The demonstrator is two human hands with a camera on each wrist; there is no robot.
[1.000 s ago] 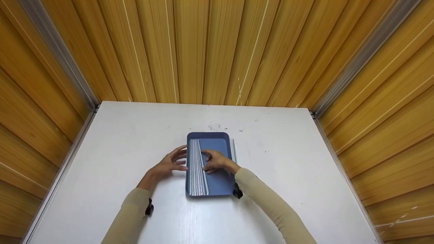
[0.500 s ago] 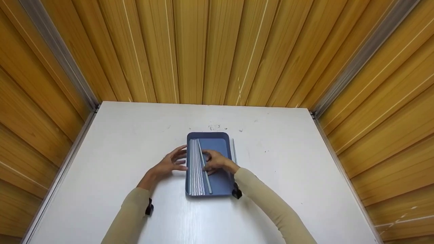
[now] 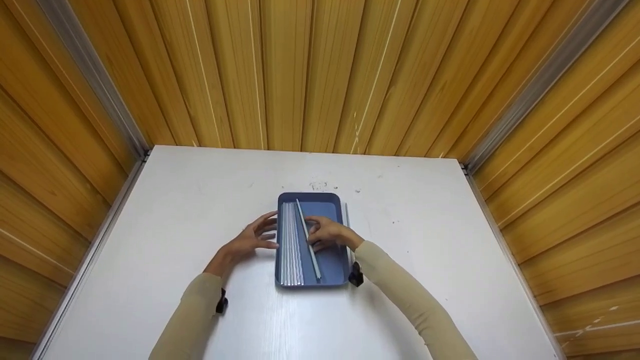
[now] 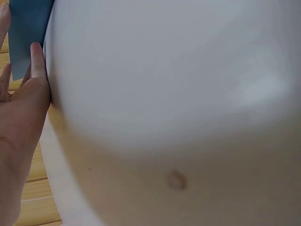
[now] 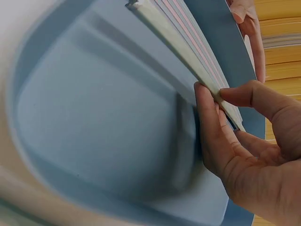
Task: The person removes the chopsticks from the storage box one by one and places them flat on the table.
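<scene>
A blue rectangular tray [image 3: 330, 275] lies on the white table. Along its left side several long thin pale strips [image 3: 291, 250] lie side by side. My right hand [image 3: 327, 232] is inside the tray, pinching one long pale strip [image 3: 315, 262] between thumb and fingertips. That strip slants, apart from the row at its near end, and in the right wrist view it casts a shadow on the tray floor. My left hand [image 3: 250, 237] is at the tray's left wall, fingers spread and thumb apart; the left wrist view shows a fingertip against the blue wall.
Just outside the tray's right wall, another thin pale strip [image 3: 347, 215] lies on the white table [image 3: 425, 225], partly hidden by my right wrist. Wood-patterned walls [image 3: 280, 75] enclose the table's back and sides.
The pinched strip has come away from the row, first at its near end, and moved right with my right hand. My left hand stays at the tray wall. The head view has shifted slightly.
</scene>
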